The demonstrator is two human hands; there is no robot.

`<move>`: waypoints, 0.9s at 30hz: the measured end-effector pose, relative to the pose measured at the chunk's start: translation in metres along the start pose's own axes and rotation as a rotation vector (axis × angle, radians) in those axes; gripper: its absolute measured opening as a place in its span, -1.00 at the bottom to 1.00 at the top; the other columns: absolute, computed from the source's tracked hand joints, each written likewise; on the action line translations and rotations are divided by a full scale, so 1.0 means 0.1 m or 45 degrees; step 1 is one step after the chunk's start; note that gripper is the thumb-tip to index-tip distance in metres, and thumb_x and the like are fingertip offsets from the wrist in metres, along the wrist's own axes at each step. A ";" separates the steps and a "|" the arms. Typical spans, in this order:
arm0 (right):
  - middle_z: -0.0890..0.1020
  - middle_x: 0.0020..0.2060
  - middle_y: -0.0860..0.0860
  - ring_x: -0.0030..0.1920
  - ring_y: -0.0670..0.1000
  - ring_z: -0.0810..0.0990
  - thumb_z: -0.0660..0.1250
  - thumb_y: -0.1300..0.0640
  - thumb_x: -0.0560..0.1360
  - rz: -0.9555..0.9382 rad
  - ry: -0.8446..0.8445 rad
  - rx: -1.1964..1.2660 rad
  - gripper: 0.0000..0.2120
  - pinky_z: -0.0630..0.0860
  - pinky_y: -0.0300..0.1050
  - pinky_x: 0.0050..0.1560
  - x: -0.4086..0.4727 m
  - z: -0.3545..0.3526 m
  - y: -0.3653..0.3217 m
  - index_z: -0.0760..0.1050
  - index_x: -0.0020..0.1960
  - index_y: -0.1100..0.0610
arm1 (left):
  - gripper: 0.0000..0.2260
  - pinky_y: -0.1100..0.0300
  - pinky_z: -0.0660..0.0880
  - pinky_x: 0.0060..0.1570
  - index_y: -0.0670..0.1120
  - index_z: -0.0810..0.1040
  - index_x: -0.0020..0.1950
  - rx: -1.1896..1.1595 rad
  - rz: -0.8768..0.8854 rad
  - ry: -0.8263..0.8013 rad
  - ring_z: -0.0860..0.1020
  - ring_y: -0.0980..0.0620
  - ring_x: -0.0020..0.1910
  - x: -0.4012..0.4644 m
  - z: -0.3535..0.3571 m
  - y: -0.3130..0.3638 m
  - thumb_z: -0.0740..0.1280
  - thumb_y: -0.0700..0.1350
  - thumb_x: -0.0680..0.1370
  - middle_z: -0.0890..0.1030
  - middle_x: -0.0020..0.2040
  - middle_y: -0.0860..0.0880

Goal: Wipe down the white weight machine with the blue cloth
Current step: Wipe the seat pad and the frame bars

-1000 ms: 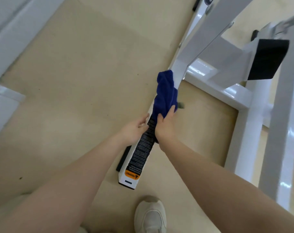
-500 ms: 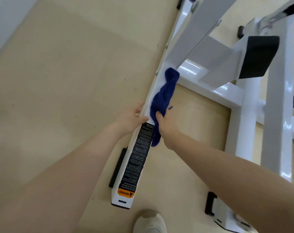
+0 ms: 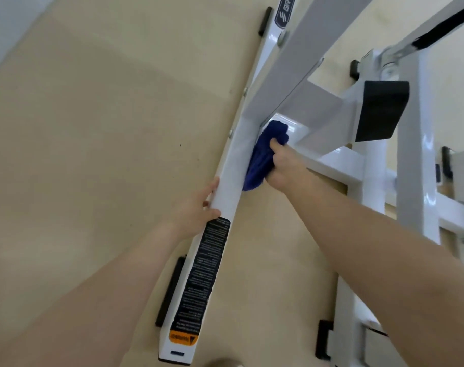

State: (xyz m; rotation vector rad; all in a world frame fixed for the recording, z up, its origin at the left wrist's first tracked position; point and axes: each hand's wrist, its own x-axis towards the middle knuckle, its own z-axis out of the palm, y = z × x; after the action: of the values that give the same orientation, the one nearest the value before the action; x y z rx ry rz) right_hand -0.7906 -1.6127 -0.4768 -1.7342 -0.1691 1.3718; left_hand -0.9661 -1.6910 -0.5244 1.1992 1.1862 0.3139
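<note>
From my seat I see the right hand (image 3: 283, 168) with its grip closed around the blue cloth (image 3: 262, 154), fingers curled into the bunched fabric. The cloth is pressed against the right-hand face of the long white beam (image 3: 233, 170) of the white weight machine (image 3: 318, 112), with its upper end tucked into the corner where the grey slanted upright (image 3: 286, 72) meets that beam. The lower end of the cloth hangs just below the hand, still touching the beam's side.

The left hand (image 3: 196, 210) holds the same beam lower down: its grip wraps the left edge, thumb lying across the top face just above the black warning label (image 3: 201, 274), fingertips showing past the far edge. The two hands sit near each other on the beam, on opposite sides of it.

The label runs down the beam toward its near end, finishing in an orange patch (image 3: 183, 339). A black rubber foot (image 3: 169, 290) sticks out from under the beam's left side and rests on the beige floor (image 3: 93, 128). Further up the beam I can read part of a dark logo plate (image 3: 285, 11). To the right, a black pad (image 3: 382, 109) is fixed to a white post, and glossy white crossbars (image 3: 339, 157) run behind the right forearm. Another black foot (image 3: 323, 340) sits at the base of the post near the bottom edge of the view.
</note>
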 end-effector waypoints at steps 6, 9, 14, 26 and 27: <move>0.50 0.09 0.22 0.17 0.20 0.47 0.13 0.20 0.59 -0.055 -0.050 0.369 -0.68 0.43 0.12 0.18 -0.15 -0.01 -1.05 0.28 0.33 0.22 | -0.38 0.04 0.30 0.37 -0.01 0.10 0.52 0.042 -0.018 -0.029 0.35 -0.04 0.36 0.01 -0.01 -0.02 0.28 -0.29 0.54 0.25 0.47 0.06; 0.49 0.07 0.20 0.11 0.16 0.51 0.17 0.21 0.58 -0.105 -0.049 0.449 -0.69 0.45 0.09 0.18 -0.25 -0.20 -1.08 0.28 0.30 0.20 | -0.39 0.10 0.29 0.37 -0.05 0.09 0.52 0.060 -0.027 -0.010 0.34 -0.02 0.35 0.00 0.01 0.00 0.27 -0.30 0.55 0.22 0.47 0.05; 0.51 -0.12 0.07 -0.15 0.01 0.53 0.29 0.21 0.52 -0.051 0.018 0.548 -0.82 0.45 -0.09 -0.17 -0.26 -0.15 -1.03 0.34 0.08 0.16 | -0.35 0.07 0.18 0.43 -0.03 0.00 0.54 0.274 -0.037 0.018 0.24 -0.04 0.42 0.04 0.04 0.12 0.25 -0.29 0.55 0.14 0.51 -0.01; 0.38 -0.25 -0.02 -0.24 -0.04 0.43 0.21 0.30 0.50 0.097 0.060 0.494 -0.87 0.40 -0.16 -0.03 -0.22 -0.44 -0.64 0.35 -0.12 0.08 | -0.53 0.04 0.40 0.26 -0.20 0.48 0.29 1.565 1.233 0.790 0.44 -0.13 0.33 0.42 -0.15 1.99 0.05 -0.27 0.43 0.41 0.39 -0.17; 0.35 -0.28 -0.02 -0.29 -0.05 0.39 0.17 0.31 0.52 0.084 0.053 0.443 -0.82 0.38 -0.21 -0.14 -0.22 -0.45 -0.59 0.32 -0.21 0.09 | -0.55 0.05 0.36 0.29 -0.19 0.48 0.29 1.653 1.238 0.821 0.42 -0.12 0.35 0.45 -0.15 1.99 0.05 -0.31 0.45 0.40 0.40 -0.17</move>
State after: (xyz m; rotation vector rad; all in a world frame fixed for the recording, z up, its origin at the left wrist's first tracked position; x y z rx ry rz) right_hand -0.7376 -1.6155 -0.4205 -1.4856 0.1447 1.3221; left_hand -0.8858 -1.5698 -0.3800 2.9861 1.2477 0.7314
